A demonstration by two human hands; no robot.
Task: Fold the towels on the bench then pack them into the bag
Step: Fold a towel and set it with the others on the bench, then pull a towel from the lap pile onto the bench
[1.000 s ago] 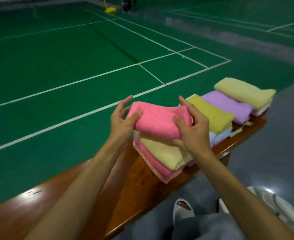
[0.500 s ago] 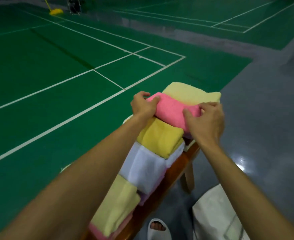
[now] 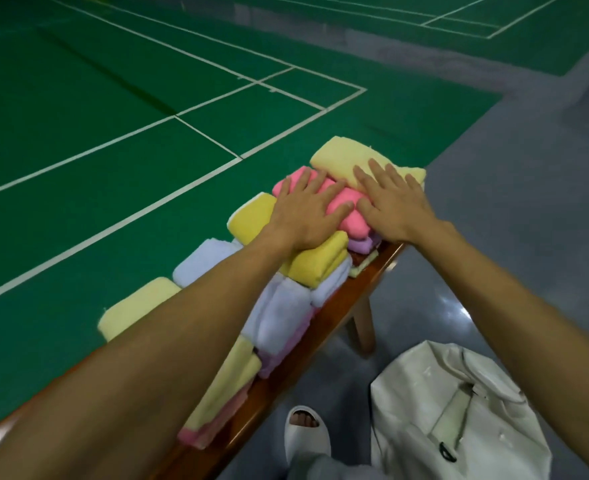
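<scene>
Pressing the folded pink towel (image 3: pixel 341 206) flat is, as I judge it, the step in hand. It lies on top of a stack near the far end of the bench (image 3: pixel 321 323), with what looks like a lilac towel (image 3: pixel 360 244) under it, though the hands hide most of that layer.

Both hands lie palm-down with fingers straight and spread, and nothing is pinched or gripped. The left hand (image 3: pixel 307 213) covers the towel's left part and spills onto the yellow towel (image 3: pixel 251 216) next along the bench. The right hand (image 3: pixel 393 199) covers its right part and reaches onto the pale yellow towel (image 3: pixel 341 157) at the bench's very end.

To do this well, push evenly downward rather than sideways, because the stack sits close to the bench's near edge and a shove could tip it off. Smooth from the middle outward so the fold sets without creasing.

More folded towels, a white towel (image 3: pixel 279 306) among them, run down the bench toward the person. The white bag (image 3: pixel 459 403) sits on the floor below the bench's near edge, beside a sandalled foot (image 3: pixel 307 434), ready for the packing that follows.
</scene>
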